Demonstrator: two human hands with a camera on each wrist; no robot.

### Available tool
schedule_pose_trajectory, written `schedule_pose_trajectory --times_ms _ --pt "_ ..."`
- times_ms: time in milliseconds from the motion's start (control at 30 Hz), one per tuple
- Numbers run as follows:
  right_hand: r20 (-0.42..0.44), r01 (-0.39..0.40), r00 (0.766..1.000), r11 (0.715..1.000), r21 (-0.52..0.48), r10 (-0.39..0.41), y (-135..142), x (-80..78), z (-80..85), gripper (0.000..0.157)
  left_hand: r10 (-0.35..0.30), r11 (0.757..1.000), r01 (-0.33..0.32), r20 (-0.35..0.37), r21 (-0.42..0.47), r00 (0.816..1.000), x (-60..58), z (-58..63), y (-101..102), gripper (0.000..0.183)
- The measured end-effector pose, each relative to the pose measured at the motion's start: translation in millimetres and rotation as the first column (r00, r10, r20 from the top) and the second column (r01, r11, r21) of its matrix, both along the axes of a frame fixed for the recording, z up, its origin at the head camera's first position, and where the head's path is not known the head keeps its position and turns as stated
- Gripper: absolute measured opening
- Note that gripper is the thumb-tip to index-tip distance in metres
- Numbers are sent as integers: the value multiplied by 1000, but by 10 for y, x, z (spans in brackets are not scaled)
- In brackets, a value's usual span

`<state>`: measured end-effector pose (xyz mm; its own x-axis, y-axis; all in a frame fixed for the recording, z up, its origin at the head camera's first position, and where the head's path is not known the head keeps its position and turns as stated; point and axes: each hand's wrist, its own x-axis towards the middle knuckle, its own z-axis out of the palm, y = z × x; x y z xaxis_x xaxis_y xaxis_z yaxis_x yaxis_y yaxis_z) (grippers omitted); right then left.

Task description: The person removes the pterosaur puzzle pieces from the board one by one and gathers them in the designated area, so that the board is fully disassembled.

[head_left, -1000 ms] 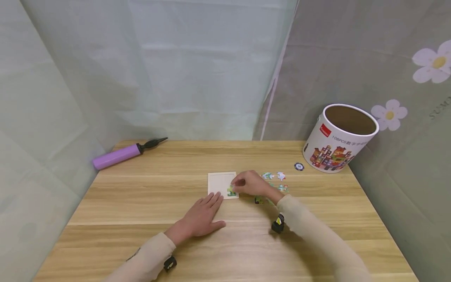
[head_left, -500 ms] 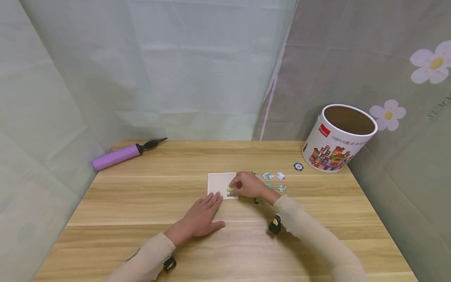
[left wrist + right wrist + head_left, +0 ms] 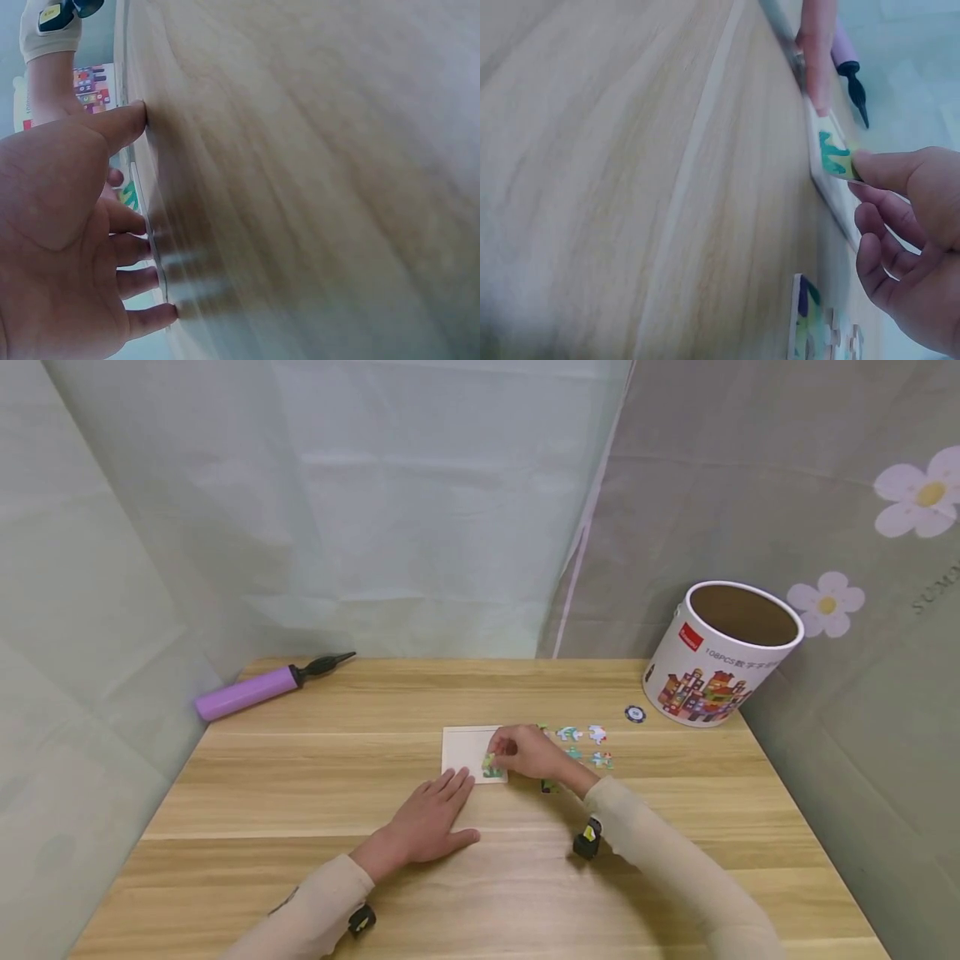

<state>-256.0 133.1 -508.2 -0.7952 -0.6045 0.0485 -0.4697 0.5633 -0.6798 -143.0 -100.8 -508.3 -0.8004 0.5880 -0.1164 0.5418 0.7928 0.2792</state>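
A pale square puzzle tray lies on the table in front of me. My left hand rests with fingers extended, its fingertips at the tray's near edge; the left wrist view shows the same hand from the palm side. At the tray's near right corner my right hand pinches a green and yellow puzzle piece between thumb and index finger, the piece slightly tilted over the tray. Several loose puzzle pieces lie right of the tray, some partly hidden behind the right hand and wrist.
A purple hand pump with a black nozzle lies at the back left. The white printed bucket stands at the back right, a round dark-blue and white chip beside it. Fabric curtains enclose the table's back and sides.
The right hand has shifted slightly left over the tray's corner, and the piece in its fingers has changed its tilt a little. My left hand stays where it was.
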Motion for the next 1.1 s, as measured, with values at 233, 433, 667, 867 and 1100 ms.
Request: schedule_pose_trajectory --times_ms 233,433,667,867,1100 --pt "5 26 1000 994 -107 -26 148 65 140 3 -5 1000 5 -8 5 1000 -8 -3 -5 84" --pt "22 83 997 989 -119 -80 385 138 177 5 -13 1000 13 -22 9 1000 -14 -4 0 84" --pt "41 172 985 979 -105 -169 746 248 151 8 -16 1000 16 -19 9 1000 2 18 6 83" --pt "-7 225 974 970 -95 -227 1031 358 205 7 -10 1000 9 -17 -5 1000 7 5 6 85" --pt "-9 275 961 959 -62 -276 1340 451 225 9 -16 1000 15 -31 -8 999 10 1 -1 84"
